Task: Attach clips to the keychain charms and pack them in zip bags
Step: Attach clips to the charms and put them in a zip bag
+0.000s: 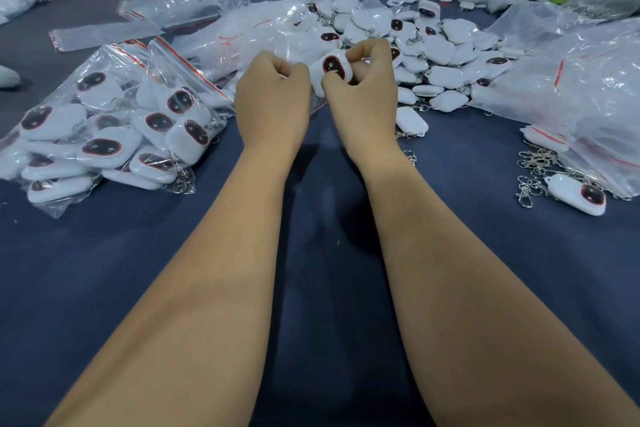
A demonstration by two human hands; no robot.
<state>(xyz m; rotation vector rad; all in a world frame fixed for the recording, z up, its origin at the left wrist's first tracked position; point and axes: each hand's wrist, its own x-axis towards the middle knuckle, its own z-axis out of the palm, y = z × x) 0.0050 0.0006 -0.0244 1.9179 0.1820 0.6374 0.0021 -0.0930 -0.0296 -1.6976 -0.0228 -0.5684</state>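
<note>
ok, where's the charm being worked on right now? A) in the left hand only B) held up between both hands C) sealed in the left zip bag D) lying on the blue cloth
B: the white charm sits between the right hand and left hand, with the right hand's fingers curled round it above the cloth.

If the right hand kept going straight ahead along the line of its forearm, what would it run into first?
Probably the heap of loose white charms just beyond it. The right hand already grips one charm, so that charm would hit the pile first. Depth is hard to judge from this single view.
</note>
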